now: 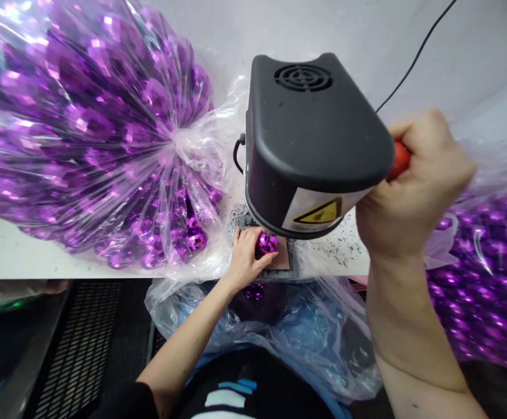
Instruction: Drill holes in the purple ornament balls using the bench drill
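Near the front edge of the tabletop (0, 247), I see the left hand (245, 254) pinching a shiny purple ball (268, 242), thumb and fingers curled round it, while the right hand (414, 189) makes a tight fist on the red handle (399, 161) of the black machine (314, 131)

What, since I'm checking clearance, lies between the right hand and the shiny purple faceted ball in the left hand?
In the head view, the rounded black machine housing, with its white warning label, lies between the right hand and ball.
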A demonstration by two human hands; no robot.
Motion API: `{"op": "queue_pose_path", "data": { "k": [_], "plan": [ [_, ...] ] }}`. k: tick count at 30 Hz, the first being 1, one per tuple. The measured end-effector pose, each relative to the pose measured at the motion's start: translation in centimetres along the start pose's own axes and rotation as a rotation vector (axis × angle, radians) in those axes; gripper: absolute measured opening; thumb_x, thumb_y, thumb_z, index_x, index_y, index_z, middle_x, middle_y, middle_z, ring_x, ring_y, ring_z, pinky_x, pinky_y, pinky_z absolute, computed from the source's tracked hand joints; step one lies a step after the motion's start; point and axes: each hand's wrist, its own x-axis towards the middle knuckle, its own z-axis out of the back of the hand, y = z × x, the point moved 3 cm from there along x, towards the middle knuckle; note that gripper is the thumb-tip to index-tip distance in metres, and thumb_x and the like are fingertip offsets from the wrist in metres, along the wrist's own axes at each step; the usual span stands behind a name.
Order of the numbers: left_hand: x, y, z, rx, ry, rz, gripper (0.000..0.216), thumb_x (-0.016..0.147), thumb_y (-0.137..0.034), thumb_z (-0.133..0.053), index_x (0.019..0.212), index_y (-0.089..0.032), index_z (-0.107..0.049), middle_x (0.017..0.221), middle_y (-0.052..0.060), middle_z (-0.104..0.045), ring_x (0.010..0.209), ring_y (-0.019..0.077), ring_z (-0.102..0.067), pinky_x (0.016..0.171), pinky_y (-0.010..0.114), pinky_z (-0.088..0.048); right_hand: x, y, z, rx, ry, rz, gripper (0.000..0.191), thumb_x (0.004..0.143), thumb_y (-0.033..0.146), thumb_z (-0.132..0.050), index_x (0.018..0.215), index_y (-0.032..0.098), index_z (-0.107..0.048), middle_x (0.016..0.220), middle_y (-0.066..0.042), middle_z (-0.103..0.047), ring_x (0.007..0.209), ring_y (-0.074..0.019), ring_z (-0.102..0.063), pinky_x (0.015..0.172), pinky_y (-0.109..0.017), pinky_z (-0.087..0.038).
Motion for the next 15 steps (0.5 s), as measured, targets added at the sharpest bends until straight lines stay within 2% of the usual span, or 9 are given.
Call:
{"op": "queue_pose_path", "data": {
  "k": [3,7,11,15],
  "plan": [
    [-0.1,0.0,0.0,-0.018,0.021,0.018,0.047,0.089,-0.04,-0.068,0.128,-0.019,-0.054,0.124,0.011,-0.065,0.119,0.0283,-0.057,0.11,0.05,-0.037,-2.3,0.6,1.4,-0.082,-0.07,0.052,0.018,0.091,0.024,-0.055,0.079,0.011,-0.057,0.069,0.003,-0.051,0.06,0.001,-0.038,0.057,-0.018,-0.027],
    [-0.2,0.1,-0.2,-0.05,0.065,0.035,0.044,0.09,-0.042,-0.065,0.128,-0.022,-0.056,0.124,0.012,-0.065,0.12,0.0292,-0.057,0.111,0.053,-0.037,-6.3,1.2,2.7,-0.063,-0.045,0.037,0.002,0.083,0.017,-0.063,0.085,0.016,-0.062,0.065,0.003,-0.052,0.055,-0.0006,-0.041,0.053,-0.02,-0.031],
    [-0.2,0.1,-0.2,-0.06,0.078,0.046,0.041,0.092,-0.044,-0.062,0.127,-0.023,-0.059,0.122,0.012,-0.066,0.121,0.0296,-0.057,0.112,0.055,-0.036,-9.0,1.3,2.8,0.039,-0.02,-0.101,0.014,0.083,0.015,-0.061,0.094,0.023,-0.066,0.063,0.003,-0.049,0.053,-0.0033,-0.039,0.051,-0.024,-0.031],
    [-0.1,-0.2,0.2,-0.064,0.101,0.055,0.04,0.092,-0.048,-0.059,0.122,-0.022,-0.061,0.122,0.012,-0.066,0.122,0.0295,-0.056,0.111,0.054,-0.038,-10.2,0.8,2.5,0.061,-0.02,-0.081,0.017,0.081,0.016,-0.062,0.097,0.023,-0.065,0.069,0.001,-0.053,0.056,-0.0061,-0.045,0.051,-0.026,-0.034]
  ]
}}
